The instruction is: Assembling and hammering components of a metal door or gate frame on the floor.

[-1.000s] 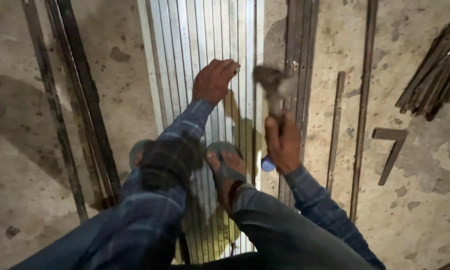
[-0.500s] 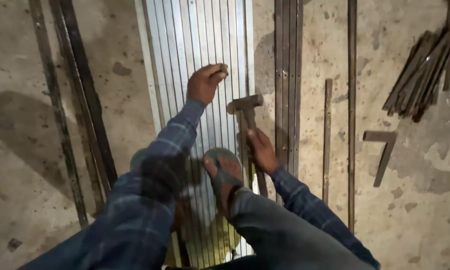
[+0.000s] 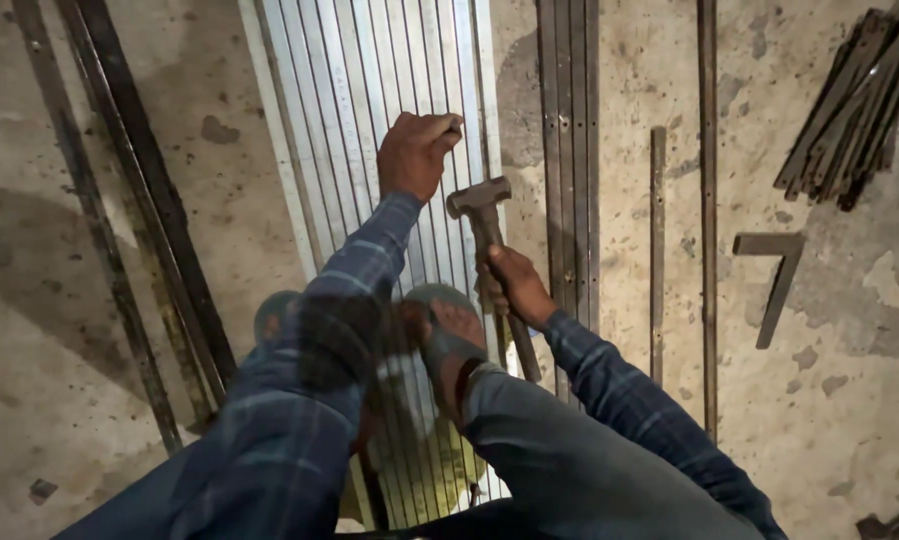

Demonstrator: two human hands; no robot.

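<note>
Right hand [image 3: 515,290] is gripping a hammer [image 3: 490,250] mid-handle, head resting on the ribbed metal sheet [image 3: 370,100] near its right edge. Left hand [image 3: 415,152] is curled tight, pinching something small against the sheet; what it is can't be made out. Hammer is looking heavy, stiff, head-weighted, best held lower on the handle. Sheet is looking thin, springy, sharp-edged. Sandalled foot [image 3: 455,340] is pinning the sheet. Steel bars [image 3: 570,150] lying beside on the concrete floor [image 3: 90,300]. Sheet's near end is hidden by legs.
</note>
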